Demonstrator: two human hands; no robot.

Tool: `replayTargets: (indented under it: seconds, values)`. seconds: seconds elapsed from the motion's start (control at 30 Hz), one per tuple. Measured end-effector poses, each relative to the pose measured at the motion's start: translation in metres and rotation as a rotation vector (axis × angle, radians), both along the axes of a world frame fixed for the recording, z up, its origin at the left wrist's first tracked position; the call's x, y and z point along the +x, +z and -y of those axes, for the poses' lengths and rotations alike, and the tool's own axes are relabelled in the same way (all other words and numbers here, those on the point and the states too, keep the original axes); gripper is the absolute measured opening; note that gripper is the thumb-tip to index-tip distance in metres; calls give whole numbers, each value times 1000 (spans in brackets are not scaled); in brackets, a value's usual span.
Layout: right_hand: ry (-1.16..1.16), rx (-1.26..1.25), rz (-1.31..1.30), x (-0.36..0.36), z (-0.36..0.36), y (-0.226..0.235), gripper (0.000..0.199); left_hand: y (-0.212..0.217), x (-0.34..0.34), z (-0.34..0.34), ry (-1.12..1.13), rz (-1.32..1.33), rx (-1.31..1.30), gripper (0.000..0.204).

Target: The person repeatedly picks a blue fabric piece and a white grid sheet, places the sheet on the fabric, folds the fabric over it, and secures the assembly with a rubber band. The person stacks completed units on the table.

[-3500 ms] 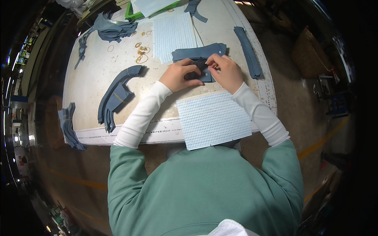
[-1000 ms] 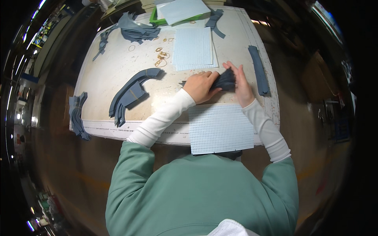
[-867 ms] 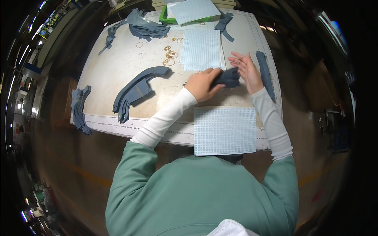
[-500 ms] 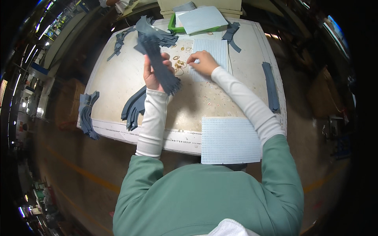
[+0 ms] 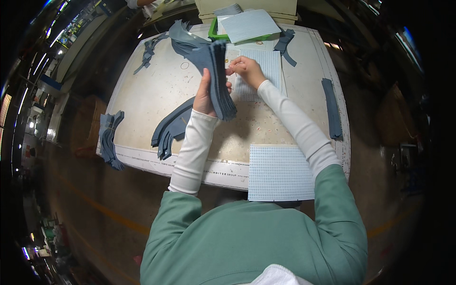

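Observation:
My left hand [image 5: 206,99] grips a thick stack of curved dark blue-grey fabric pieces [image 5: 219,80], held upright above the table with the thumb on its near left face. Close to the stack's right side is my right hand [image 5: 249,71], its thumb and fingers pinched together. Whatever is in the pinch is too small to make out. Beyond the right fingers, small tan rubber bands [image 5: 227,60] lie on the table, partly hidden by the stack. Under and behind the right hand lies a printed white-and-blue sheet [image 5: 270,64].
More blue-grey fabric bundles lie at the table's left edge [image 5: 110,140], left middle [image 5: 172,126], back [image 5: 183,35], back right [image 5: 284,42] and right edge [image 5: 331,109]. A green tray [image 5: 213,34] with sheets sits at the back. Another printed sheet [image 5: 281,172] overhangs the front edge.
The left hand has moved right with the fabric stack and turned it more upright. The right hand has come off the rubber bands, its pinch now close beside the stack.

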State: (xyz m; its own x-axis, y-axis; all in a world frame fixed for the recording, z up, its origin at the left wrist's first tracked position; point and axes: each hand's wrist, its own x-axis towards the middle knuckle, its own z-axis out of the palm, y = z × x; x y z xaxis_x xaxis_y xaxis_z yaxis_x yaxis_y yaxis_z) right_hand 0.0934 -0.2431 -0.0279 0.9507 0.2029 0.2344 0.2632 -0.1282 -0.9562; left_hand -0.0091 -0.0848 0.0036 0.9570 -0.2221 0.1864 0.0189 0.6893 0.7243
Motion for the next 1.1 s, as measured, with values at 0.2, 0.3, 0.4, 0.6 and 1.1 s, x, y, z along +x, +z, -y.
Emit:
replayTargets:
  seconds: [0.2,0.3,0.4,0.6,1.1]
  values:
    - [93,470,-215,-39,61,49,16,5,-15,27,-7,-69,252,65]
    - [111,560,-227,-62,78,51,20,0,-23,43,-152,-146,92,64]
    - [274,626,-211,-88,81,40,47,-1,-28,54,-209,-197,83,60]
    - [90,314,-159,-119,104,25,63,9,-21,36,229,345,1140,48]
    - [121,324,-200,-141,97,-18,63,-22,-29,48,180,807,1735,53]
